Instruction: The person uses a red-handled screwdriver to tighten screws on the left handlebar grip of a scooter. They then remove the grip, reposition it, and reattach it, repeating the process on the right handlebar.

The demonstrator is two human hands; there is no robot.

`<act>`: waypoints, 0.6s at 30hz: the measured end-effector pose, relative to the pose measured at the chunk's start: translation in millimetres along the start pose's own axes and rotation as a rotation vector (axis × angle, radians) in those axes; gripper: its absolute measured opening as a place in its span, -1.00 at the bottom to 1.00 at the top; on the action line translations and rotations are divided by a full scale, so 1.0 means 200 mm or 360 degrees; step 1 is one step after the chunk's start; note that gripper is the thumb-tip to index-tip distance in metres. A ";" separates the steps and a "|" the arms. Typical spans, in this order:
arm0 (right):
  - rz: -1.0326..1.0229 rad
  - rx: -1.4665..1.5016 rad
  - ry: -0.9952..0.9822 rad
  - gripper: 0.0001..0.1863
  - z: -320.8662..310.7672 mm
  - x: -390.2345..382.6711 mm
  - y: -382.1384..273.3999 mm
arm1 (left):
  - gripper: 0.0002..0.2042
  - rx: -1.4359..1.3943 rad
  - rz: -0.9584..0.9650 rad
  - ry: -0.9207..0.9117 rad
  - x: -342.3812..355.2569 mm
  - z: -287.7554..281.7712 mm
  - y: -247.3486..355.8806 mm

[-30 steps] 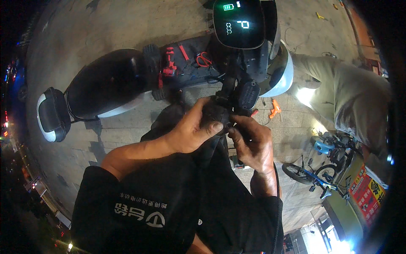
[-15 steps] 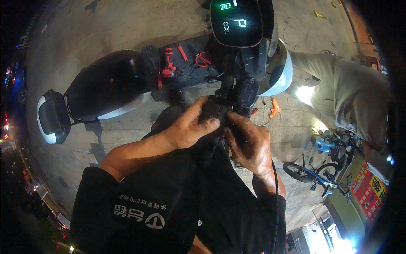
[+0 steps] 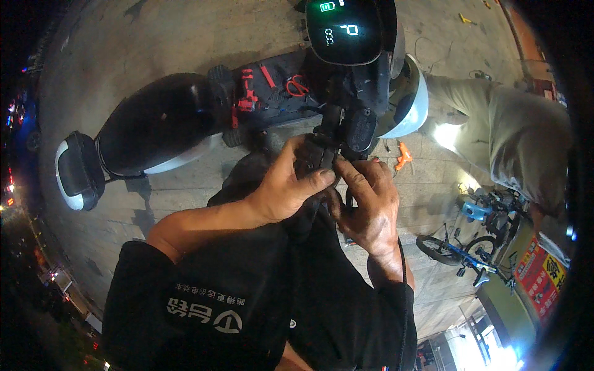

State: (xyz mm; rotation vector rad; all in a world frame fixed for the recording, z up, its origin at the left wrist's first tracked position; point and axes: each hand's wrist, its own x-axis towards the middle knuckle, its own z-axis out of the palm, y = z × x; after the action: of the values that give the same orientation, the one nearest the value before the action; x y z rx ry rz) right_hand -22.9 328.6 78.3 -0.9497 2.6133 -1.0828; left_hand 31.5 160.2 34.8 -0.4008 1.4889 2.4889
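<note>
On the left, right of the scooter's black seat [image 3: 158,123], the dark footboard [image 3: 289,67] carries a red power tool [image 3: 249,102], then a red bar [image 3: 268,76], then a tool with curved red handles [image 3: 297,86]. In the middle, my left hand [image 3: 279,190] is curled around the black housing [image 3: 318,151] on the handlebar, thumb across its near side. My right hand [image 3: 373,209] is half closed at the housing's right, index finger against it, thumb bent lower; I cannot tell whether a small part is pinched there. Half a second ago my right fingers were bunched nearer me; now they have slid farther and spread, while my left hand keeps its hold. My fingers hide the housing's near side. Beyond it is a lit display [image 3: 344,31]; just right, a black box [image 3: 360,130]. Farther right come an orange glue gun [image 3: 404,156] on the paving, a nearer blue bicycle [image 3: 458,252], and someone in pale clothing [image 3: 526,136].
</note>
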 end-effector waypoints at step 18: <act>-0.0240 0.0186 0.0122 -0.32 0.06 -0.06 0.14 | -0.19 -0.0209 0.0051 -0.0004 0.06 0.00 -0.08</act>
State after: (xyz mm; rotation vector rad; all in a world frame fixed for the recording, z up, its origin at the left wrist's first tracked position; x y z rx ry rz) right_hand -23.0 342.8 49.5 -1.1146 2.5383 -1.3170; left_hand 25.8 167.7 18.1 -0.3983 1.3454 2.6203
